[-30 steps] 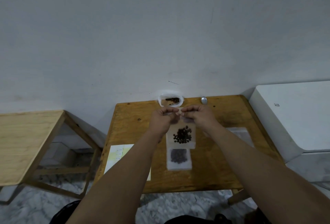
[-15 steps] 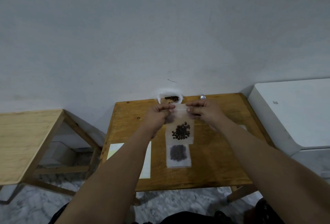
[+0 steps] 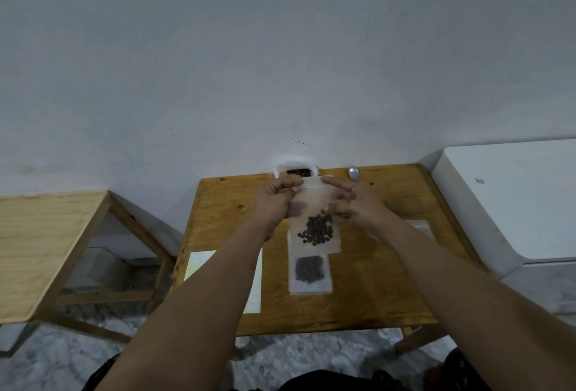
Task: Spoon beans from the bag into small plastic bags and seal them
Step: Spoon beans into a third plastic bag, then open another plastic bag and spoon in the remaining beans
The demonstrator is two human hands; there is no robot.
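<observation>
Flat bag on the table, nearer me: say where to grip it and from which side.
Probably pinch the flat bag by its bare near strip, coming from the near edge: it lies flat, beans sit mid-bag, and the held bag covers its far end.

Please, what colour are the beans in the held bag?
Beans in the held bag are dark brown; head view.

Varnished wood surface [image 3: 374, 281], faint sheen. Clear thin plastic small bag [image 3: 313, 203]; cloudier plastic second bag [image 3: 310, 286]. Shiny metal spoon [image 3: 354, 173]. Matt paper sheet [image 3: 199, 263]. Smooth white cabinet [image 3: 514, 203]. Marbled stone floor [image 3: 78, 359].
</observation>
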